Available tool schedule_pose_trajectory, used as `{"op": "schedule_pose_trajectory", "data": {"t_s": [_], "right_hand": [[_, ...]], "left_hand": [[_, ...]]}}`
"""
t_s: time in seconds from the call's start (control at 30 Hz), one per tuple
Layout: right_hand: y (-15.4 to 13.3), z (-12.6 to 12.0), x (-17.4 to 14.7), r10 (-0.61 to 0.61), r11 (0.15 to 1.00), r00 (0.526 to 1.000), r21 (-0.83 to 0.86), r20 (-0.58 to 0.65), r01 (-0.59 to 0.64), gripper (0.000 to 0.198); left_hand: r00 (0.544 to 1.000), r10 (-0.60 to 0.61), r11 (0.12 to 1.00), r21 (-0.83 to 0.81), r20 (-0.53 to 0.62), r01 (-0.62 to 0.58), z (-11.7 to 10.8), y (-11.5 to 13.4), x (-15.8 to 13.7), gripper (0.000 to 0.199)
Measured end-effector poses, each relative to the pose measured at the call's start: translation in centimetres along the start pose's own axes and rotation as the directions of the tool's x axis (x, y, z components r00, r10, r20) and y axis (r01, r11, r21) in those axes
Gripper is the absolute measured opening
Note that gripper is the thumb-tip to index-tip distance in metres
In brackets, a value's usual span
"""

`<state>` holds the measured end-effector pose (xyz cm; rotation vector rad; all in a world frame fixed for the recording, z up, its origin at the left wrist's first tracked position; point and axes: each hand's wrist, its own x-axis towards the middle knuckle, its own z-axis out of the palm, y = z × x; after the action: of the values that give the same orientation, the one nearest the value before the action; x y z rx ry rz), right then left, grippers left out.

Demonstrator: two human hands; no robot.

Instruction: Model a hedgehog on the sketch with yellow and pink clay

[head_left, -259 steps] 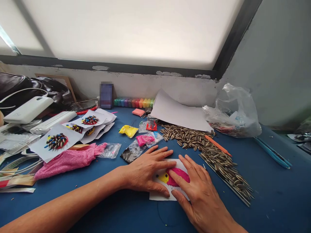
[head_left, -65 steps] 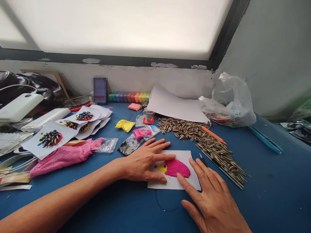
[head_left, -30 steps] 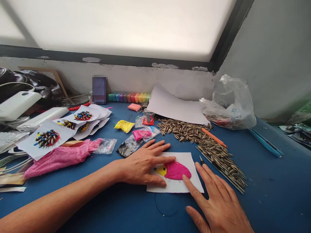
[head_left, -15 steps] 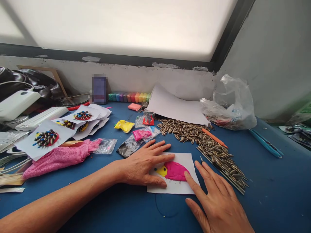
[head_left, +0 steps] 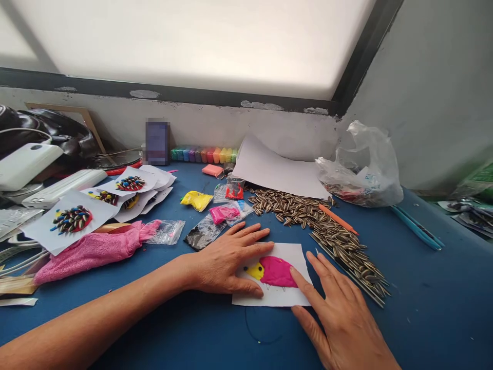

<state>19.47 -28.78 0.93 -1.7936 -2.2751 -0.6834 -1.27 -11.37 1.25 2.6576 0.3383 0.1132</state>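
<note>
On the blue table a small sheet of white paper (head_left: pixel 287 298) carries a flattened patch of magenta clay (head_left: pixel 276 271), joined on its left by a yellow clay piece (head_left: pixel 254 271) with black dots. Short drawn lines show under the magenta. My left hand (head_left: pixel 234 262) lies over the paper's left part, fingers spread, holding it flat. My right hand (head_left: pixel 335 303) reaches in from the lower right with fingers apart; its index fingertip touches the right end of the magenta clay. A heap of striped sunflower seeds (head_left: pixel 339 239) lies beyond the right hand.
Finished-looking seed pictures (head_left: pixel 73 221) and a pink cloth (head_left: pixel 92 252) lie at left. Behind the hands are a yellow clay packet (head_left: pixel 196 200) and a pink clay packet (head_left: pixel 224 212). A plastic bag (head_left: pixel 365 174), orange stick (head_left: pixel 339 219) and blue tweezers-like tool (head_left: pixel 418 227) are at right.
The view has shifted slightly. Both hands keep nearly the same pose, the right index fingertip still on the magenta clay's right end.
</note>
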Motion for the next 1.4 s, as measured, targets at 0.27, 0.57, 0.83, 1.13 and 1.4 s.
{"op": "schedule_pose_trajectory", "data": {"t_s": [0.27, 0.57, 0.83, 1.13, 1.4], "right_hand": [[0.2, 0.4, -0.5, 0.088, 0.995, 0.996, 0.036, 0.001, -0.088, 0.046], [0.0, 0.1, -1.5, 0.068, 0.996, 0.998, -0.057, 0.001, -0.068, 0.050], [-0.6, -0.2, -1.6, 0.023, 0.998, 1.000, -0.054, -0.018, -0.024, 0.048], [0.0, -1.6, -2.0, 0.034, 0.987, 0.999, 0.157, 0.006, -0.035, 0.026], [0.1, -0.6, -0.7, 0.099, 0.978, 0.990, 0.174, 0.095, -0.115, 0.026]], "left_hand": [[0.999, 0.025, 0.999, -0.022, -0.044, -0.026, 0.3, -0.3, 0.0, 0.088], [0.998, 0.019, 0.999, -0.027, -0.054, -0.020, 0.2, -0.1, 0.0, 0.086], [1.000, 0.003, 1.000, -0.011, -0.023, -0.003, 0.1, -0.1, 0.0, 0.088], [0.999, 0.003, 1.000, -0.022, -0.037, -0.004, 0.2, -0.1, 0.0, 0.087], [0.997, 0.032, 0.999, -0.021, -0.069, -0.034, 0.3, -0.2, -0.1, 0.082]]}}
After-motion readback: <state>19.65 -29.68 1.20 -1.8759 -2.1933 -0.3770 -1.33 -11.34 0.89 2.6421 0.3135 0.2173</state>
